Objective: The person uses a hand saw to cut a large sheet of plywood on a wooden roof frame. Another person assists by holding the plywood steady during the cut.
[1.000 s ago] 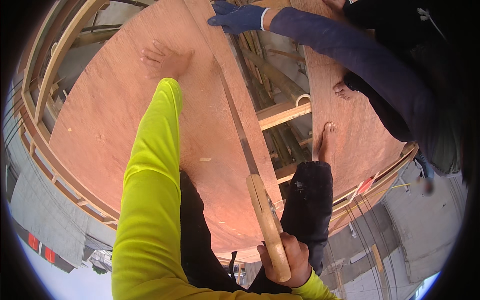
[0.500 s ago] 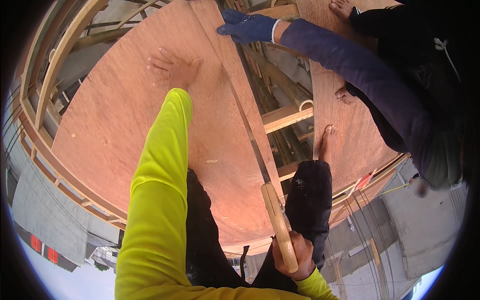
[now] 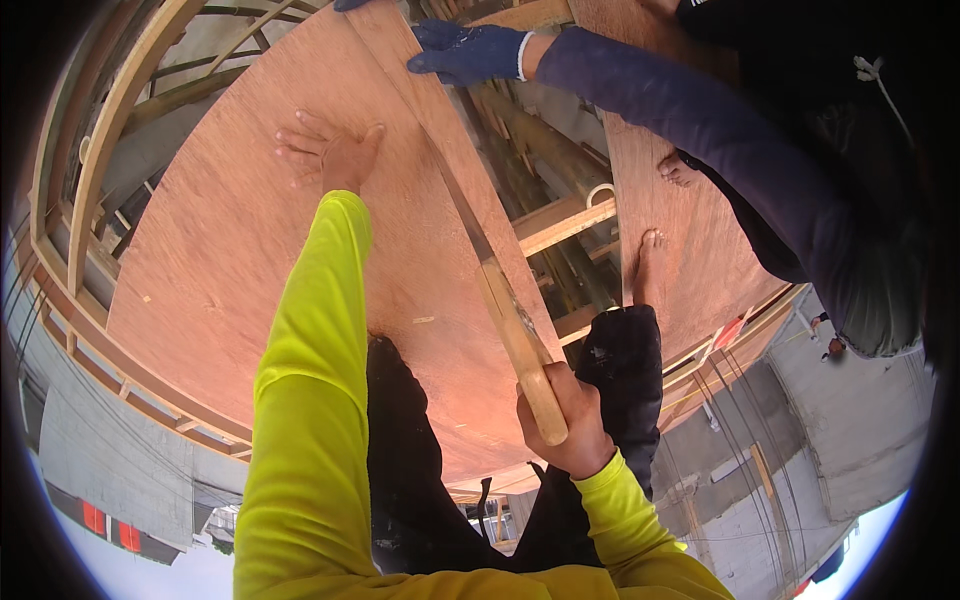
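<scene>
Here: one straight handsaw, pale wooden handle (image 3: 515, 335), clasped in right hand (image 3: 572, 425); blade (image 3: 468, 217) in a cut near the right edge of reddish-brown plywood sheet (image 3: 240, 230). Left hand (image 3: 342, 155), splayed flat toward far edge. Co-worker's dark-blue gloved hand (image 3: 465, 52), right edge.

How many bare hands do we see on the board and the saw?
2: the left hand lies spread on the board, and the right hand grips the saw. Both are in plain view.
</scene>
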Demonstrator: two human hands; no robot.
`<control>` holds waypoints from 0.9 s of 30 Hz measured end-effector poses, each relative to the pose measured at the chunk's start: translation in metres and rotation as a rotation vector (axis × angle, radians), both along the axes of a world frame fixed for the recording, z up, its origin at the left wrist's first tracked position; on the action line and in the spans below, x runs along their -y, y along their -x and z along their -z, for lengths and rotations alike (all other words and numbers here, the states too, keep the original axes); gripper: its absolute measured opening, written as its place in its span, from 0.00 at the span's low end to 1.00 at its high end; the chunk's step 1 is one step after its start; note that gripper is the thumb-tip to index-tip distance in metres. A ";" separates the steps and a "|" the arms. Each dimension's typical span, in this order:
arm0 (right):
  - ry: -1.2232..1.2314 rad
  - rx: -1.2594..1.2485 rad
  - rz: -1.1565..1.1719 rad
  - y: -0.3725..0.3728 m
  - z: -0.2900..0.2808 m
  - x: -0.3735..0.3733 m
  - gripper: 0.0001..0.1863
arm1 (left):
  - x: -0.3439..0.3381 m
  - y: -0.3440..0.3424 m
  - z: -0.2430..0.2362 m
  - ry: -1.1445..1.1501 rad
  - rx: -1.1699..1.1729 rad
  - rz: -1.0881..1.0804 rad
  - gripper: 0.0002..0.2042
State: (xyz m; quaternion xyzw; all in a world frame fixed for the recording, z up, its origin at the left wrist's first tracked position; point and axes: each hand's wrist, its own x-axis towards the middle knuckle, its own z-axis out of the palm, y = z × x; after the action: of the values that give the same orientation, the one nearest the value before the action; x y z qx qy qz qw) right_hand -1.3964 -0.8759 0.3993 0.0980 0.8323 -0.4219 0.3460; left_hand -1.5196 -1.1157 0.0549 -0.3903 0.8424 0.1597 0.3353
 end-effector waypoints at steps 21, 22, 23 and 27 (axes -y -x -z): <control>-0.013 -0.028 0.011 -0.035 -0.050 -0.013 0.11 | 0.002 -0.008 -0.006 0.054 0.027 0.050 0.65; -0.018 -0.022 0.022 -0.031 -0.042 -0.016 0.11 | 0.002 -0.006 -0.003 0.068 0.016 0.050 0.65; -0.004 -0.002 0.023 -0.025 -0.021 -0.016 0.11 | 0.001 -0.007 -0.003 0.081 0.017 0.050 0.64; 0.049 -0.028 0.143 0.000 0.074 -0.001 0.11 | -0.007 0.006 -0.009 0.030 -0.012 0.070 0.64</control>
State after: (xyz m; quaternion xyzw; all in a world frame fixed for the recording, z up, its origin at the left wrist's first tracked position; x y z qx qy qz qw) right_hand -1.3967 -0.8749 0.3258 0.1429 0.8173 -0.4672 0.3055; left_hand -1.5261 -1.1091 0.0635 -0.3645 0.8599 0.1373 0.3298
